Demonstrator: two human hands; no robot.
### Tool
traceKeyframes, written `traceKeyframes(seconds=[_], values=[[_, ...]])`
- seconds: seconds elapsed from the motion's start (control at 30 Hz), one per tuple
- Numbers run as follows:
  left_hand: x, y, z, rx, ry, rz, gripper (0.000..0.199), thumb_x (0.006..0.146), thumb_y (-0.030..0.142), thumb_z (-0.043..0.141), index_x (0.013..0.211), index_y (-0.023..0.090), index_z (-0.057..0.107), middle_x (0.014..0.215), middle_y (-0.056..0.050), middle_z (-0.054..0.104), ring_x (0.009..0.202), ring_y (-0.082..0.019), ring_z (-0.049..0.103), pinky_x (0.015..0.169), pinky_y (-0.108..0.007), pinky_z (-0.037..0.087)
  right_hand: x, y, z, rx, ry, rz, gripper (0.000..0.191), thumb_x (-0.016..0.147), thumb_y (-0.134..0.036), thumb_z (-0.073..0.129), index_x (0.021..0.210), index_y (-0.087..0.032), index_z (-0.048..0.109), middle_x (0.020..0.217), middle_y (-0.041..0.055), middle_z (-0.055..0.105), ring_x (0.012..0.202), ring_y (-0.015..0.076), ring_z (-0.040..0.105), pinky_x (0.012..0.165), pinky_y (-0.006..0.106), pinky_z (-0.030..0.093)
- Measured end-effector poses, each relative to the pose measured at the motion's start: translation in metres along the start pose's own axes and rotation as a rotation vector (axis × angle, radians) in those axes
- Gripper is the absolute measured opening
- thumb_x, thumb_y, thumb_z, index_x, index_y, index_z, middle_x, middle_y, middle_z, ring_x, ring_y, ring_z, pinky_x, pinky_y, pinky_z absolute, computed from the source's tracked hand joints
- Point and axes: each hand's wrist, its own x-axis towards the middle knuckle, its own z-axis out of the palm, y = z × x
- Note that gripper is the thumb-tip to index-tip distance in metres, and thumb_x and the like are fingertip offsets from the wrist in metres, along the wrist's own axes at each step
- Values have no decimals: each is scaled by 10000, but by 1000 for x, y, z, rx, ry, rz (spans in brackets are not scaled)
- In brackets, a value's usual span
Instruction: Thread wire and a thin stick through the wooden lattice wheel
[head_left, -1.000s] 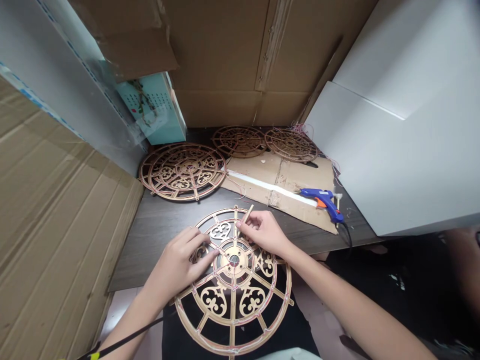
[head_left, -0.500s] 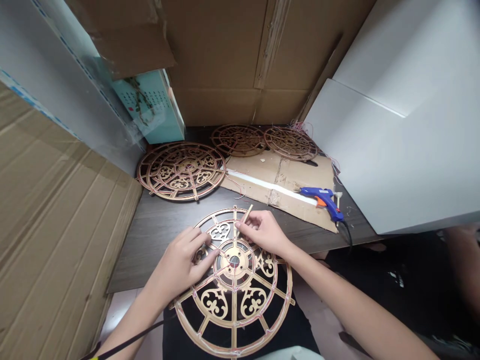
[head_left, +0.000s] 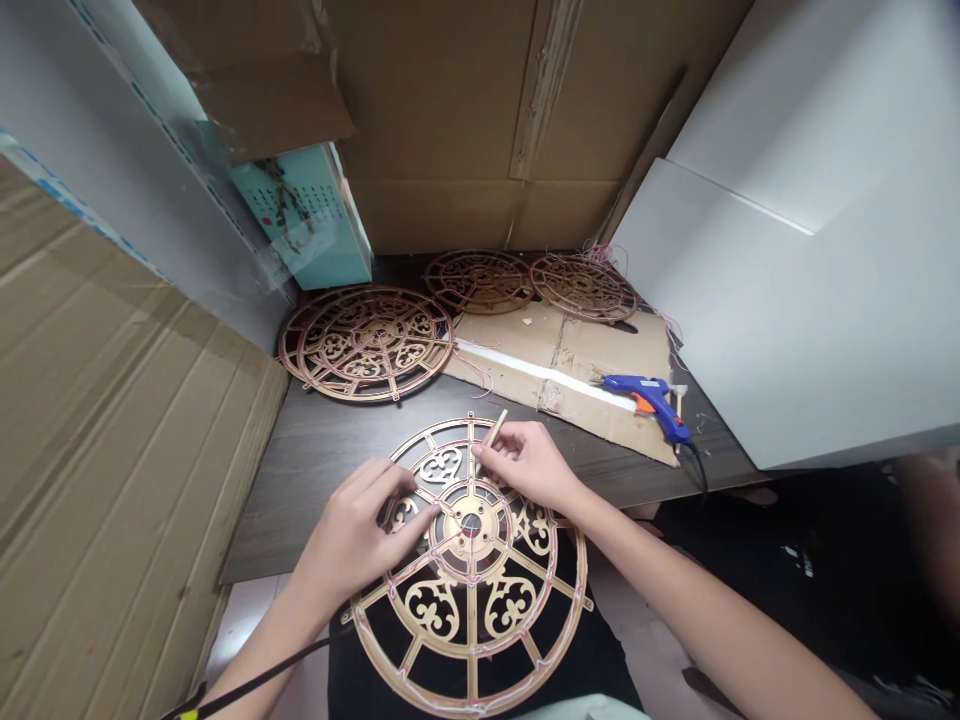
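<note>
On the dark surface (head_left: 300,520), three wooden fretwork wheels (head_left: 366,345) are laid beyond a fourth wheel (head_left: 471,610) beneath both hands, where one thin wooden stick (head_left: 492,433), its long axis slanting away from the hub, is pinched by the nearer right hand (head_left: 529,465), the left hand (head_left: 352,540) being held open beside the hub.

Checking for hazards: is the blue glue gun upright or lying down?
Lying down: the glue gun sits on its side on the cardboard sheet.
</note>
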Motion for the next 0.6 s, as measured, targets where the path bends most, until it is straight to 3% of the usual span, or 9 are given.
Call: traceKeyframes(seconds=[0.6], values=[[-3, -2, 2, 25, 52, 103, 131, 899, 270, 737, 972, 194, 660, 884, -25, 621, 834, -166, 573, 757, -304, 449, 1, -1, 0, 27, -11, 4, 253, 828, -383, 744, 751, -148, 691, 635, 36, 675, 546, 152, 631, 502, 247, 461]])
